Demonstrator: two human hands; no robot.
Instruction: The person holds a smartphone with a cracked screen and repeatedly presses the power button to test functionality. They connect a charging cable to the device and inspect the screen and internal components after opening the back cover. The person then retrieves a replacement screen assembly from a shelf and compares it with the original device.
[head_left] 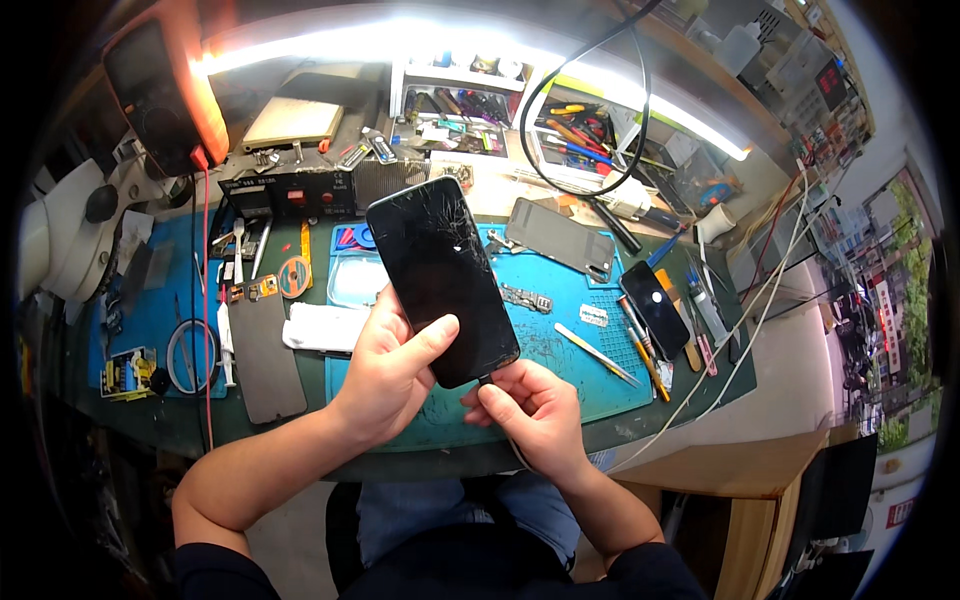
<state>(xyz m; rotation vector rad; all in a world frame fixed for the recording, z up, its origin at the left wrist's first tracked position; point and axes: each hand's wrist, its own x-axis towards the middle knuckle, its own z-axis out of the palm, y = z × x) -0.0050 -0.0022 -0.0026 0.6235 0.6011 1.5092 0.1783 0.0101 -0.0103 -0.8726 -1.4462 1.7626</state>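
Observation:
My left hand (382,372) is closed around a black smartphone (437,290), its thumb lying across the glass. The phone is tilted above the blue work mat, and its dark screen has cracks spreading from the upper right. At the phone's bottom edge my right hand (538,412) pinches the dark plug of a charging cable (486,380). The plug meets the bottom edge; how far it sits in the port I cannot tell. Beneath the phone, the blue mat (460,408) carries a small circuit board (526,298) and a pointed white tool (597,354).
A loose phone panel (560,238) and another dark phone (655,310) lie to the right. At left are a grey panel (262,360) and a microscope (70,230). White cables (722,345) cross the right side; a black cable loop (522,120) hangs above. Tool drawers (455,75) stand behind.

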